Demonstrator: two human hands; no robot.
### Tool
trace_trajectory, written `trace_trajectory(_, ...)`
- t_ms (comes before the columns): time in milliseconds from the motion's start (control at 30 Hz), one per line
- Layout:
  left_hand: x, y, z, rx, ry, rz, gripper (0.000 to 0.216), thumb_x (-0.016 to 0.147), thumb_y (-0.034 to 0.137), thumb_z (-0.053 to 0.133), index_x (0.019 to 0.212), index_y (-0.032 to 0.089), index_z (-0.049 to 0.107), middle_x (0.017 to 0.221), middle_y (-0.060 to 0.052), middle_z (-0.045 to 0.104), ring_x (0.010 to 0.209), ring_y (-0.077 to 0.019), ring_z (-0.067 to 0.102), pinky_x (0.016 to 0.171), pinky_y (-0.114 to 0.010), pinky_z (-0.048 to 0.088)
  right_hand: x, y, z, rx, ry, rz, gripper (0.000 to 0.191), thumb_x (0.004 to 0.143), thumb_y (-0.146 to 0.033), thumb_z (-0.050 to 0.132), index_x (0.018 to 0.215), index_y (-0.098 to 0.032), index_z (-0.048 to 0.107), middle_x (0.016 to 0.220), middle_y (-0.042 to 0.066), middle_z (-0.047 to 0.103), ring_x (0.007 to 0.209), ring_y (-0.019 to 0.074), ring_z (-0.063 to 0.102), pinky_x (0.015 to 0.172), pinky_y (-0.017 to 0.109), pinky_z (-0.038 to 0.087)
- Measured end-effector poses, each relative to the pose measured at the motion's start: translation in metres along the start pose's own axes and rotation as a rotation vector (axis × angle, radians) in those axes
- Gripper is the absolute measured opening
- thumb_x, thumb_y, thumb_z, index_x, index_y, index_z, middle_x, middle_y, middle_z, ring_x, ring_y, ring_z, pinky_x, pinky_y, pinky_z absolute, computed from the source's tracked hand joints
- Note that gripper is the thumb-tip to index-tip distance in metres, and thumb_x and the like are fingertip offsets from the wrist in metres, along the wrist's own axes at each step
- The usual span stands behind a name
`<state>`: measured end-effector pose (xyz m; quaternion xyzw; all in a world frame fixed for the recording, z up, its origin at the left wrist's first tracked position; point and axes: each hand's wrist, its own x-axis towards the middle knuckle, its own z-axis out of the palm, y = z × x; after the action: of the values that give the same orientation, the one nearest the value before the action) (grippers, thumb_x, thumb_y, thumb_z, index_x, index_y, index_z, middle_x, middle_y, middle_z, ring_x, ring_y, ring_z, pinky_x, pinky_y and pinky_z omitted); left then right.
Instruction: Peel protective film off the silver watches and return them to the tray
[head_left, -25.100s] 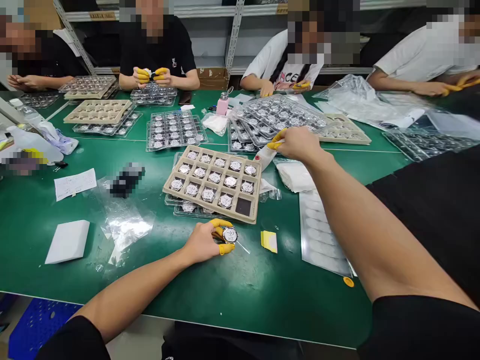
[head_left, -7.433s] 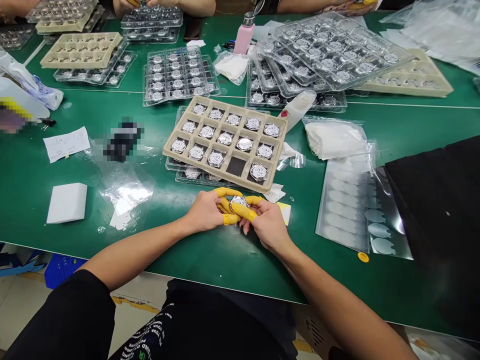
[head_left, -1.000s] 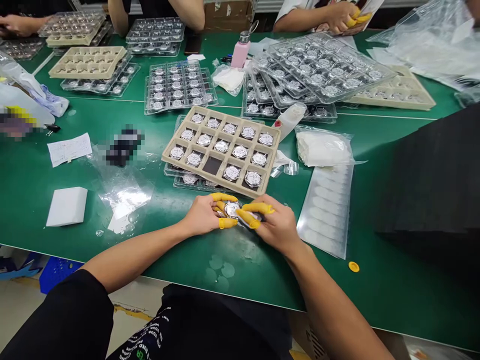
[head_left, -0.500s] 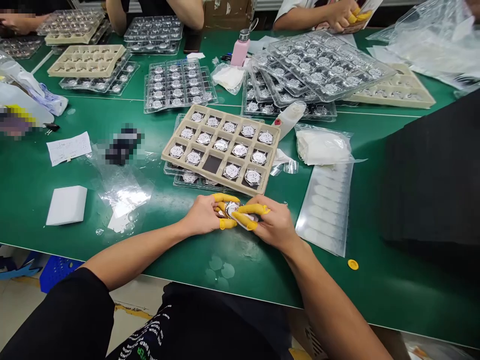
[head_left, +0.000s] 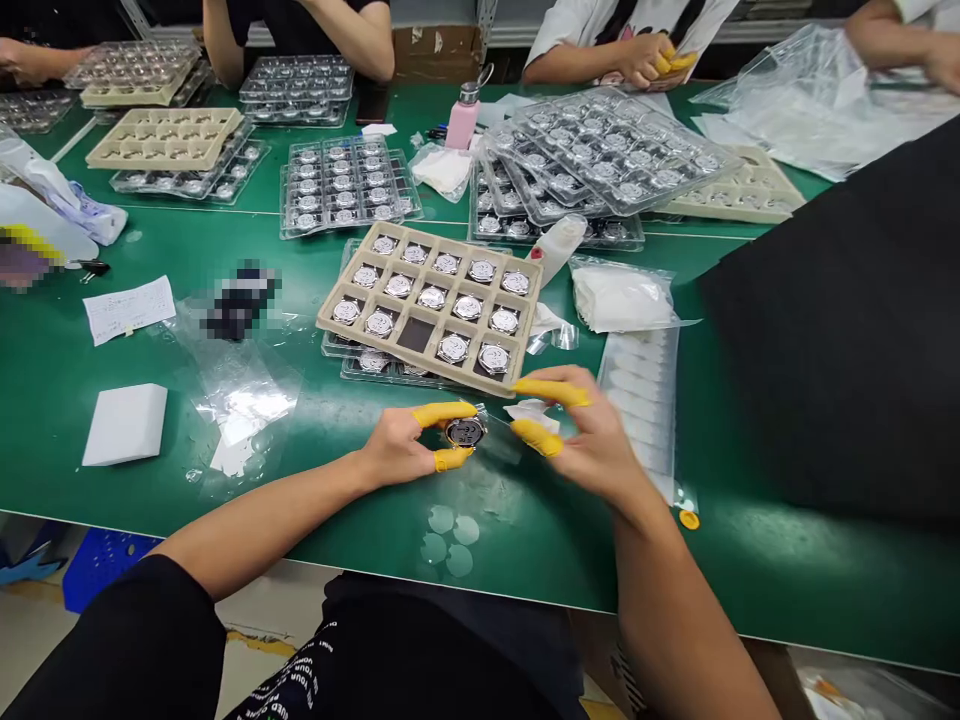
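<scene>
Head view: nearest, translucent discs (head_left: 441, 519) lie on the worktop (head_left: 555, 545) at lower centre. Just above them, the left hand (head_left: 397, 445) pinches a round watch case (head_left: 466, 432), which has no evident long axis. The right hand (head_left: 596, 435) is just to its right, thumb and forefinger parted; whether it grips the white scrap (head_left: 534, 412) there, I cannot tell. Farther off, above the watch case, a beige tray (head_left: 405, 353) slants lengthwise down to the right, one front pocket (head_left: 414, 333) showing black.
</scene>
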<state>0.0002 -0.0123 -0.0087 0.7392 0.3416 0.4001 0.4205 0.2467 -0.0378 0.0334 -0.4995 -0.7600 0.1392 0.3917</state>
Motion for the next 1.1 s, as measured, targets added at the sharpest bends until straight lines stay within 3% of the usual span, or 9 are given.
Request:
trace_trajectory(100,-0.002,-0.005,-0.001,0.073,0.115,0.126,0.042,0.071,0.025,0.079,0.113,0.017,0.074,0.103,-0.008,0.079,0.084,-0.0171,0.075,0.087,-0.03,0.063,-0.001,-0.009,0.012,0.172,-0.157,0.099,0.032,0.087,-0.033,0.071,0.117,-0.026,0.066,0.107,0.008,0.071,0.097,0.0232,0.067,0.086,0.042,0.057)
trace_trajectory(200,0.002,-0.006,-0.004,0.134,0.161,0.136,0.041,0.07,0.025,0.079,0.111,0.018,0.075,0.098,-0.007,0.08,0.081,-0.0168,0.075,0.085,-0.03,0.064,-0.004,-0.008,0.022,0.334,-0.104,0.3,0.03,0.085,-0.038,0.073,0.111,-0.023,0.068,0.094,0.006,0.074,0.083,0.0203,0.07,0.08,0.038,0.06)
trace_trajectory(333,0.009,-0.001,-0.01,0.13,0.118,0.14,0.042,0.07,0.026,0.08,0.111,0.017,0.075,0.097,-0.007,0.079,0.079,-0.0159,0.073,0.082,-0.028,0.063,-0.004,-0.003,0.026,0.548,-0.063,0.458,0.038,0.078,-0.043,0.078,0.107,-0.02,0.068,0.087,0.006,0.074,0.078,0.0184,0.071,0.073,0.034,0.061)
trace_trajectory(433,0.012,0.003,-0.014,0.054,0.035,0.048,0.045,0.069,0.027,0.081,0.113,0.017,0.074,0.1,-0.008,0.078,0.081,-0.016,0.073,0.083,-0.028,0.062,-0.004,-0.002,0.025,0.563,-0.1,0.487,0.04,0.076,-0.045,0.079,0.106,-0.019,0.069,0.084,0.006,0.075,0.072,0.018,0.071,0.068,0.034,0.061)
trace_trajectory(600,0.014,0.005,-0.014,-0.028,-0.017,-0.091,0.051,0.066,0.026,0.082,0.115,0.016,0.073,0.091,-0.005,0.078,0.078,-0.0146,0.071,0.084,-0.027,0.061,-0.004,-0.002,0.023,0.338,-0.152,0.373,0.023,0.085,-0.041,0.07,0.091,-0.019,0.072,0.084,0.007,0.076,0.072,0.0204,0.072,0.068,0.036,0.06)
trace_trajectory(700,0.016,0.004,-0.012,-0.151,-0.025,-0.265,0.057,0.064,0.025,0.084,0.119,0.016,0.071,0.088,-0.004,0.076,0.078,-0.0139,0.07,0.085,-0.027,0.061,-0.002,-0.006,0.015,0.149,-0.154,0.145,0.011,0.088,-0.028,0.065,0.088,-0.021,0.073,0.101,0.01,0.076,0.09,0.0239,0.072,0.077,0.039,0.059)
trace_trajectory(800,0.019,0.003,-0.011,-0.276,-0.025,-0.445,0.062,0.061,0.025,0.085,0.12,0.014,0.069,0.083,-0.003,0.072,0.073,-0.0115,0.067,0.076,-0.024,0.059,-0.001,-0.012,0.006,0.18,-0.111,0.022,0.006,0.087,-0.025,0.067,0.088,-0.024,0.072,0.116,0.011,0.071,0.101,0.0256,0.068,0.085,0.045,0.057)
trace_trajectory(967,0.021,0.004,-0.011,-0.284,-0.091,-0.488,0.061,0.06,0.022,0.085,0.119,0.015,0.07,0.076,0.001,0.064,0.061,-0.006,0.055,0.064,-0.019,0.053,-0.002,-0.017,0.02,0.565,0.074,0.337,0.017,0.084,-0.041,0.074,0.084,-0.024,0.073,0.108,0.008,0.071,0.093,0.0222,0.069,0.076,0.038,0.06)
trace_trajectory(1100,0.022,0.007,-0.011,-0.294,-0.157,-0.481,0.062,0.058,0.019,0.084,0.119,0.014,0.07,0.074,0.001,0.064,0.064,-0.0083,0.058,0.066,-0.02,0.053,-0.003,-0.024,0.043,0.626,0.136,0.592,0.021,0.075,-0.04,0.082,0.085,-0.023,0.076,0.106,0.008,0.075,0.096,0.0222,0.071,0.085,0.038,0.06)
